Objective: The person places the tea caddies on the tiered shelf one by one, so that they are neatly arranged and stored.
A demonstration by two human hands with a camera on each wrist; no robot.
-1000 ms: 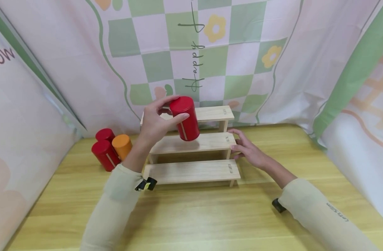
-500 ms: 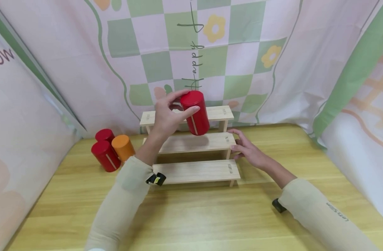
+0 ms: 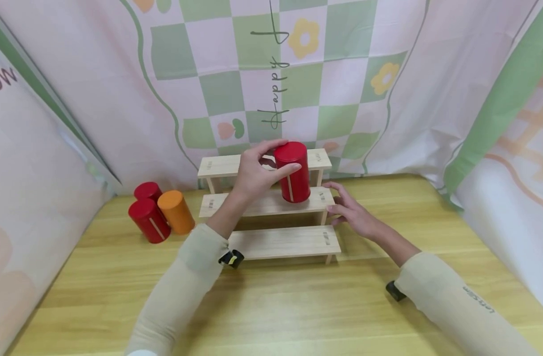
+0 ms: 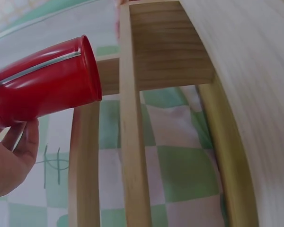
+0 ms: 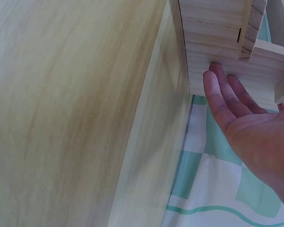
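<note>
The left hand pinched the red can near the middle shelf's right end; it could tip off, though the flat right hand steadied the rack.

Staged tabletop booth; printed cloth backdrop; wooden table

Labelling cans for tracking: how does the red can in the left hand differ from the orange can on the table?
Colour: the held can is red with a pale vertical stripe; the orange can is orange, no stripe visible.
Support: the red one is gripped by the left hand over the rack's middle step; the orange one stands on the table, touched by neither hand.
Neighbours: the orange one stands by two red cans; the held one is alone.
Shared: both are lidded cylinders of similar size.
</note>
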